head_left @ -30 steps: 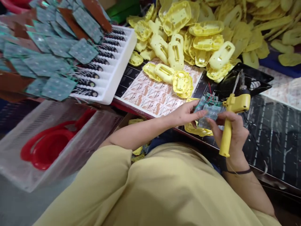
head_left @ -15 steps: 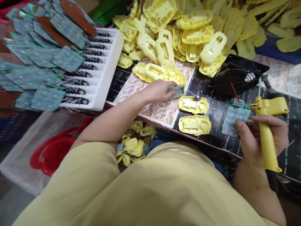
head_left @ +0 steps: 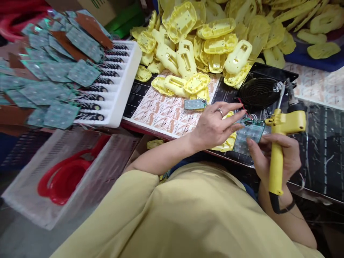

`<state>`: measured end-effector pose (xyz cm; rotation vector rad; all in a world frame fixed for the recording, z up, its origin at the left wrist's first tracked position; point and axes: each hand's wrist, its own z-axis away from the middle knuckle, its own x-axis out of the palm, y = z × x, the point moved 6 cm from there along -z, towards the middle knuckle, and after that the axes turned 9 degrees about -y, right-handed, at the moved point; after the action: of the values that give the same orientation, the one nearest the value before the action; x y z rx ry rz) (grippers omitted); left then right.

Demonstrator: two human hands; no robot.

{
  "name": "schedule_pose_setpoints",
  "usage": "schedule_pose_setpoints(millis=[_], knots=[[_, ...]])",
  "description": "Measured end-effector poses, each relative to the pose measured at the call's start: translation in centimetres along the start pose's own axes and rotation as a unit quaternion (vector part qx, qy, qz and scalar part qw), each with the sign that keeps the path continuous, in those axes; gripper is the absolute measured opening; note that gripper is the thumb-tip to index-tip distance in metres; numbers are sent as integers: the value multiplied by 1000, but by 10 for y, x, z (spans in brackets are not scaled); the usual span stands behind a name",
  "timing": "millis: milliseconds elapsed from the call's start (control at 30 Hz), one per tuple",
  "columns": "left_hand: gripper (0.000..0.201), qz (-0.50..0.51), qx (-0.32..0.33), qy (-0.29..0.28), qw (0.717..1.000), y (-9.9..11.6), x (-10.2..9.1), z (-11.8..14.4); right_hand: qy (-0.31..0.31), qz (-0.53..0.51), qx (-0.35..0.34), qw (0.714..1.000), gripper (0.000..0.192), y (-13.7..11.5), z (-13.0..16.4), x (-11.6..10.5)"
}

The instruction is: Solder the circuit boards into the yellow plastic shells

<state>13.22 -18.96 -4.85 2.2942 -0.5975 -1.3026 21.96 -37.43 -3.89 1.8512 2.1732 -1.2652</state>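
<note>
My right hand [head_left: 288, 154] grips a yellow soldering gun [head_left: 276, 163], its metal tip pointing away from me, and also pinches a green circuit board panel [head_left: 248, 138] by its right edge under the thumb. Red and white wires stand at the panel's far edge. My left hand [head_left: 213, 125], with a ring on one finger, is stretched out over the panel's left side, fingers apart. Whether its fingertips touch the red wire [head_left: 242, 105] I cannot tell. Beneath that hand, yellow plastic shells [head_left: 227, 146] are partly hidden. A small circuit board [head_left: 194, 104] lies to its left.
Yellow shells [head_left: 185, 61] are heaped at the back. A black fan [head_left: 259, 86] stands beyond the panel. On the left, a white foam tray [head_left: 126, 82] holds black parts wired to many circuit boards [head_left: 61, 111]. Below it, a crate [head_left: 32, 193] contains a red plastic piece [head_left: 67, 182].
My left hand has let go of the small circuit board, left near the yellow shells, and moved right to the panel. My right hand has shifted left with soldering gun and panel.
</note>
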Motion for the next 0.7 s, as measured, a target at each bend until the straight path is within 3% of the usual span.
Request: schedule_pose_setpoints(millis=[133, 300, 400, 533, 600, 700], knots=[[29, 207, -98, 50, 972, -1, -2, -11, 0, 36, -44, 998, 20, -11, 4, 9], [24, 427, -199, 31, 882, -3, 4, -10, -44, 13, -103, 994, 30, -13, 14, 14], [30, 445, -246, 29, 861, -12, -10, -4, -103, -13, -110, 988, 45, 6, 20, 13], [41, 412, -258, 12, 874, -35, -35, 0, -218, 40, -132, 966, 53, 42, 22, 24], [36, 414, -268, -26, 870, -44, -37, 3, -265, 57, -155, 950, 45, 52, 25, 33], [26, 398, -264, -125, 870, -46, -30, 5, -286, 63, -168, 941, 38, 55, 32, 42]])
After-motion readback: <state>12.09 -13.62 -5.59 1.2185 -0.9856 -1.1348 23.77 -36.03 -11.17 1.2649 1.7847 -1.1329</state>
